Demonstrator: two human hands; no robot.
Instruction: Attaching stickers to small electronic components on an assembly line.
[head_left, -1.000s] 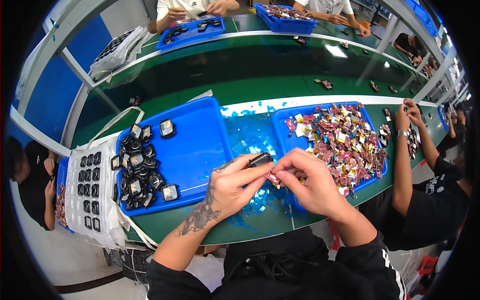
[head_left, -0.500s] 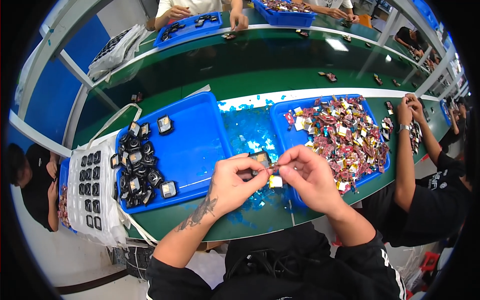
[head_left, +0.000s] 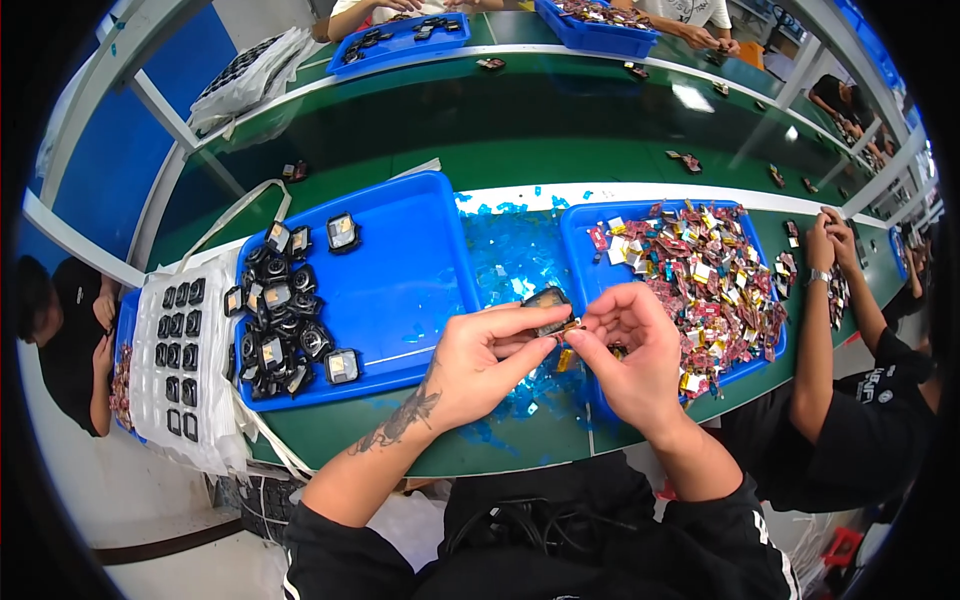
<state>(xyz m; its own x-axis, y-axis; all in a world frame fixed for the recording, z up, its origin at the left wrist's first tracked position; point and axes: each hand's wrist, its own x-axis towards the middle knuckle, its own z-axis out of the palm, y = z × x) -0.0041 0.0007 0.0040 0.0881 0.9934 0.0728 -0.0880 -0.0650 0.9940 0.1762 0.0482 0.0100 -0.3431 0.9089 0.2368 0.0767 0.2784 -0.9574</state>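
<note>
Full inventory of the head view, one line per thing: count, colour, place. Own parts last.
Held housing: 1, black, in left hand
Small part: 1, yellow, between hands
Near trays: 2, blue, left and right
Loose housings: many, black, left near tray
Boards: heap, red/white/yellow, right near tray
Film scraps: many, blue, between near trays
Moulded tray: 1, white, far left
Frames: about 13, black, in moulded tray
Belt: 1, green, beyond near trays
Loose units: several, reddish/dark, on belt
Other trays: several, blue, far side and edges
Co-workers: at least 5, black or light clothes, around
Left hand: 1, bare, centre
Right hand: 1, bare, right of centre
Sleeves: 2, black with white stripes, lower edge
</note>
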